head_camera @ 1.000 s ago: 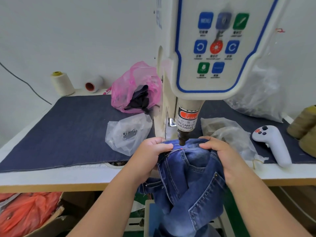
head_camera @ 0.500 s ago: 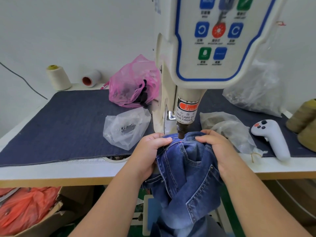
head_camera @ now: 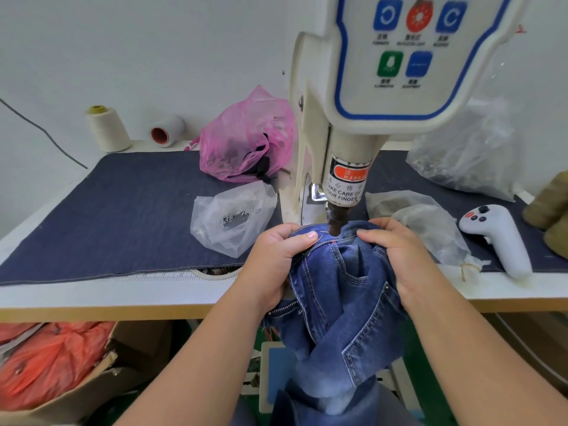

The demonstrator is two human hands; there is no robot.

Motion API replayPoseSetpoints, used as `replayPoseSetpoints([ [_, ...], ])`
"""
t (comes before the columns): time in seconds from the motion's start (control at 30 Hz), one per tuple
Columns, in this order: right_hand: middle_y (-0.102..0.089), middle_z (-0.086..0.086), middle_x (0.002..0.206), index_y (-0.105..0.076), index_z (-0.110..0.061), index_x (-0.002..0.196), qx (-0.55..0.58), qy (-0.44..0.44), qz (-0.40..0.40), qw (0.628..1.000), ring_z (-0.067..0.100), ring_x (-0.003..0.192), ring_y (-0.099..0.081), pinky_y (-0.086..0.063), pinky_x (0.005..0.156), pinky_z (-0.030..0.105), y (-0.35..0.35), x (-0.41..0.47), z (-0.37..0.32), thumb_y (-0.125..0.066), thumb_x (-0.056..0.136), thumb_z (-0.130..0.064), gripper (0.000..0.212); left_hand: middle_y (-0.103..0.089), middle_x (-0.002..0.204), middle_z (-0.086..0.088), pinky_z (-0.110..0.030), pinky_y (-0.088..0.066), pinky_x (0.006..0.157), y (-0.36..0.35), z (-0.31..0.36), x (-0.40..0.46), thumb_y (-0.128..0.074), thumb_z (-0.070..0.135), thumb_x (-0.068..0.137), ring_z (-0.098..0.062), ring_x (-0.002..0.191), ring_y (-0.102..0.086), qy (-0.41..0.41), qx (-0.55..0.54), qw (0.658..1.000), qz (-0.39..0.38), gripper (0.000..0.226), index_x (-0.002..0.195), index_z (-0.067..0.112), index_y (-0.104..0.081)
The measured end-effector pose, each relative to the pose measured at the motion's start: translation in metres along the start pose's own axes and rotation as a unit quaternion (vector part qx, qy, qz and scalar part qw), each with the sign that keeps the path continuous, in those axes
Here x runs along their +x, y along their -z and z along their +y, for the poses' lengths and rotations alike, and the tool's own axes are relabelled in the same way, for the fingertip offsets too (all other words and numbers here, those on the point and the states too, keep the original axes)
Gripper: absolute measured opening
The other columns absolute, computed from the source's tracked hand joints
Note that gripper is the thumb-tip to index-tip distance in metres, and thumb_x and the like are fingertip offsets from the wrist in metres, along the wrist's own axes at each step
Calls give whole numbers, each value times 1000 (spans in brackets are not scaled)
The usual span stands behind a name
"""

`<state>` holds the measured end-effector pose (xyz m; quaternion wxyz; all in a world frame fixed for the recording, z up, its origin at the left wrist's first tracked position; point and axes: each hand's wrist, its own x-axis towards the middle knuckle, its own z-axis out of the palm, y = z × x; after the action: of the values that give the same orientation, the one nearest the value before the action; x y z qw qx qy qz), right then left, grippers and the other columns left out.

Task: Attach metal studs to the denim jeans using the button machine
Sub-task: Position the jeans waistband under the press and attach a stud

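Jeans (head_camera: 341, 305) bunched at worktop (head_camera: 92, 296) edge, directly under machine (head_camera: 353, 124) punch (head_camera: 336, 221). Left hand (head_camera: 273, 259) and right hand (head_camera: 399, 256): each grip curled tight on denim.

The button machine (head_camera: 353, 124) carries a sticker (head_camera: 345, 186) on its ram reading "WARNING" in red and "TAKE CARE OF YOUR FINGER"; the control panel (head_camera: 408, 50) button captions at 12 o'clock are illegible.

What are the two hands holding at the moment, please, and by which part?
Both grip the denim jeans by the top edge under the machine's punch: the left hand left of it, the right hand right of it.
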<state>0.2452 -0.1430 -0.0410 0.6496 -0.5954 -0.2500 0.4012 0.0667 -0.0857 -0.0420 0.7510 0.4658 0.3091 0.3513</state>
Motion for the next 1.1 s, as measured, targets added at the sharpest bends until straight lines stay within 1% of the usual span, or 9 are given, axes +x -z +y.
replayPoseSetpoints([
  [0.2,-70,15,85,-62,-10,88,30,-8,-14,999,27,78,-66,-55,77,38,0,-1,-3,-64,82,3,14,-74,86,-16,-38,-58,72,0,0,1,-71,19,77,-28,75,-69,5,6,1000,2,7,80,16,-77],
  [0.3,-66,25,101,-62,1,103,49,-20,-25,998,33,90,-64,-52,91,46,0,-1,-6,-61,81,4,22,-74,84,-13,-33,-57,66,-1,0,1,-70,20,78,-24,73,-70,-4,16,1000,7,7,79,18,-77],
  [0.37,-64,28,106,-59,8,117,62,-27,-33,997,35,94,-62,-52,90,45,1,0,-8,-60,80,3,37,-74,82,-11,-32,-56,65,-1,-1,2,-69,22,77,-22,72,-69,-13,25,1000,13,7,77,20,-76],
  [0.47,-63,27,105,-58,6,121,76,-34,-45,996,34,94,-61,-53,83,40,1,1,-7,-58,80,1,41,-74,82,-11,-32,-56,66,-1,-3,3,-69,23,77,-22,72,-68,-16,30,999,15,7,77,20,-76],
  [0.53,-64,25,103,-60,4,117,86,-36,-45,995,33,92,-62,-53,82,39,2,2,-5,-57,81,1,37,-75,85,-13,-34,-57,68,-1,-4,5,-69,23,76,-24,74,-69,-14,29,999,20,8,79,19,-76],
  [0.63,-69,15,83,-63,-6,91,94,-33,-42,994,25,74,-66,-57,68,31,3,4,-4,-56,81,2,15,-75,88,-16,-36,-59,71,-1,-4,6,-71,23,75,-27,75,-69,-8,30,999,27,11,81,16,-77],
  [0.77,-68,12,80,-62,-10,87,107,-34,-48,992,22,70,-66,-57,65,28,2,6,-3,-55,82,2,16,-75,85,-14,-35,-59,68,0,-2,6,-72,22,74,-25,73,-69,5,20,1000,11,10,81,16,-78],
  [0.9,-67,2,67,-59,-16,82,108,-24,-47,993,14,59,-65,-55,55,21,2,6,-2,-54,83,6,22,-75,88,-15,-35,-59,72,2,-2,6,-72,20,76,-25,77,-71,14,5,1000,-10,10,82,15,-79],
  [1.1,-66,0,65,-61,-20,74,105,4,-31,994,14,57,-63,-54,55,22,6,4,5,-58,79,5,26,-73,90,-18,-36,-59,73,4,-1,2,-71,17,79,-26,77,-70,14,-23,999,-29,13,87,9,-77],
])
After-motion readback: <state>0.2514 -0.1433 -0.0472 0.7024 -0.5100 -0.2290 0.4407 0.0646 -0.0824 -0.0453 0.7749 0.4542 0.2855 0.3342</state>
